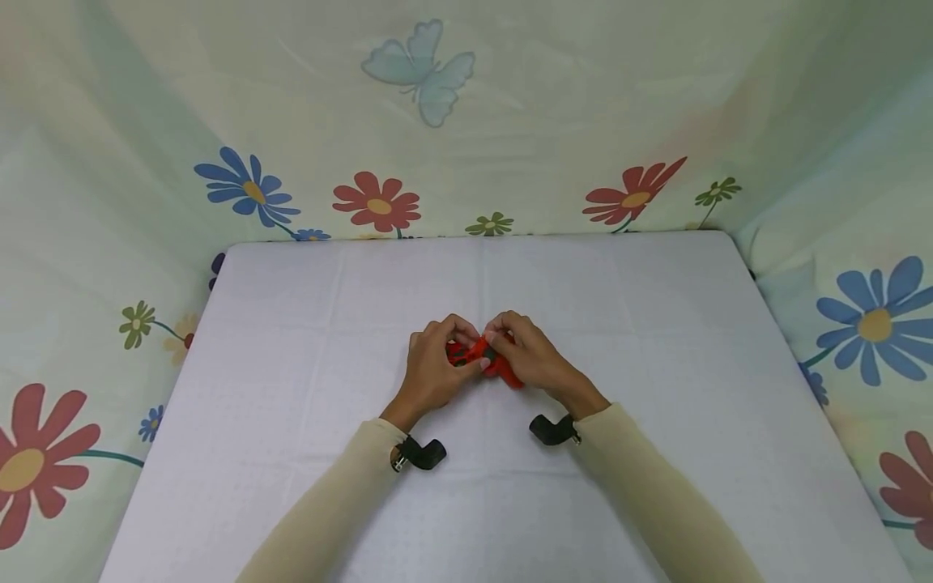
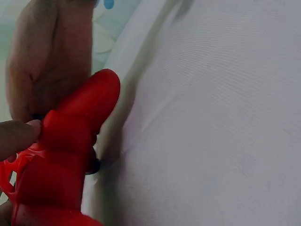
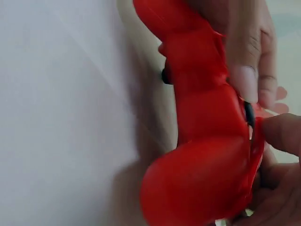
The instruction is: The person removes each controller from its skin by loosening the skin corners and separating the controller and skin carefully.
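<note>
Both hands meet over the middle of the table around a red plastic object [image 1: 508,372] with dark patches. My left hand [image 1: 433,368] grips its left part, thumb in front and fingers behind. The right hand [image 1: 539,356] pinches its upper right part with curled fingers. In the left wrist view the red object [image 2: 61,141] has a rounded end, bulging segments and a thin openwork piece at one side. Fingertips [image 3: 244,84] in the right wrist view are at a narrow gap along its edge, where a black part shows. The hands hide much of its far side.
A white cloth covers the table [image 1: 656,324]. Behind it and at both sides hangs a pale curtain [image 1: 547,105] printed with flowers and a butterfly. A black wrist device [image 1: 425,453] sits at the left cuff and another black device [image 1: 551,430] at the right.
</note>
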A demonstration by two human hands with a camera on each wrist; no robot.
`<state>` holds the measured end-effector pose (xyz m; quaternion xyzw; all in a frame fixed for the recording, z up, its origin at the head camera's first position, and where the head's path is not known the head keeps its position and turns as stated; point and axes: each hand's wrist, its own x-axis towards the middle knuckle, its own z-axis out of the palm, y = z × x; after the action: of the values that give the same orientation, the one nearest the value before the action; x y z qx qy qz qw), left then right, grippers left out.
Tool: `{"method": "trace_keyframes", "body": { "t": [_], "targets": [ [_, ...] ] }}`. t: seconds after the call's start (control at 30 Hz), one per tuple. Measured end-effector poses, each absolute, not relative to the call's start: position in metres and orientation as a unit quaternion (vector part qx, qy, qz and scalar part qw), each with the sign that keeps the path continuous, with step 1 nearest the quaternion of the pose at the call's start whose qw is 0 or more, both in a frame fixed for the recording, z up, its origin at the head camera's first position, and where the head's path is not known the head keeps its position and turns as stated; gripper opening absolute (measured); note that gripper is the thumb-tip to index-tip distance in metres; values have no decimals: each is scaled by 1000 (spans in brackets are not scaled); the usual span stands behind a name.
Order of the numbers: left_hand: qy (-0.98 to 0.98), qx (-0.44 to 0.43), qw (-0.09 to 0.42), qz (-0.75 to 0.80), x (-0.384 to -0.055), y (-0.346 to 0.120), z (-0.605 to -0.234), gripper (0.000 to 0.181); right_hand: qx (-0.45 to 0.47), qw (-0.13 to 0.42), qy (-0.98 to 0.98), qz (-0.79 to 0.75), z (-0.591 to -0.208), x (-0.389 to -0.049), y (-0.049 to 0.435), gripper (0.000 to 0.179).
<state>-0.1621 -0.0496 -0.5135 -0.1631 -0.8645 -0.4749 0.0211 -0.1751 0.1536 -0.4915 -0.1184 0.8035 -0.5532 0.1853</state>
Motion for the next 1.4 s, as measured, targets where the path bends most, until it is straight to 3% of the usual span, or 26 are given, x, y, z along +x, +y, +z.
{"method": "trace_keyframes", "body": {
  "t": [0.2, 0.47, 0.77, 1.0, 1.23, 1.4],
  "targets": [
    [-848, -163, 2, -504, -160, -50, -512, 38, -158, 189, 829, -503, -493, -177, 161, 12],
    [-834, -175, 21, -524, -158, -50, -521, 39, -264, 189, 841, -432, -488, -185, 176, 18],
    [-839, -192, 44, -507, -155, -50, -526, 30, -223, 168, 860, -427, -496, -186, 171, 20],
    [-849, -205, 53, -485, -154, -52, -527, 25, -262, 123, 877, -384, -496, -182, 170, 23],
    [-838, -224, 32, -497, -156, -57, -526, 27, -285, 94, 842, -449, -506, -177, 178, 29],
    [-832, -236, 20, -502, -157, -58, -523, 28, -276, 117, 789, -536, -515, -177, 181, 26]
  ]
}}
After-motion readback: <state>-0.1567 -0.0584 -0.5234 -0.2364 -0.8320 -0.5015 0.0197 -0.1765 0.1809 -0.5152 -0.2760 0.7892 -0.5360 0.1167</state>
